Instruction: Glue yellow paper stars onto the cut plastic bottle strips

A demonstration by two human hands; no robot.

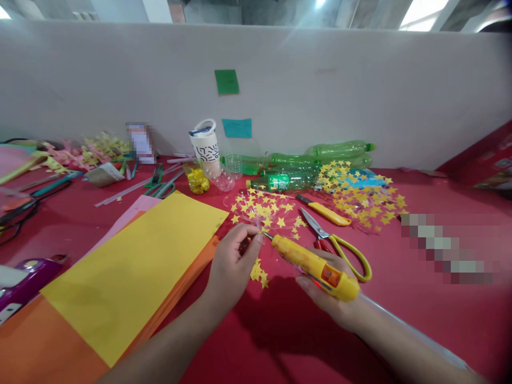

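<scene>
Gripping a yellow plastic glue gun (312, 262), the right hand (340, 308) is closed round its body, w/ the nozzle pointing left & far. Left hand (231, 262) is closed in a pinch, thumb & index on a tiny yellow piece (261, 232) right by the nozzle tip; can't tell if they touch. Loose yellow paper stars (257, 271) lie on the red table (280, 344) just right of the left hand. Yellow-handled metal scissors (330, 236) & a yellow box cutter (328, 213) lie to the far side of the gun, w/ more yellow stars on clear plastic (281, 221) left of them. Green plastic bottles (296, 178) lie farther back, nr the grey partition (160, 80). At left: a yellow paper sheet (136, 272) atop orange paper sheets (28, 341). White patterned cup (206, 148) leans, far side.
</scene>
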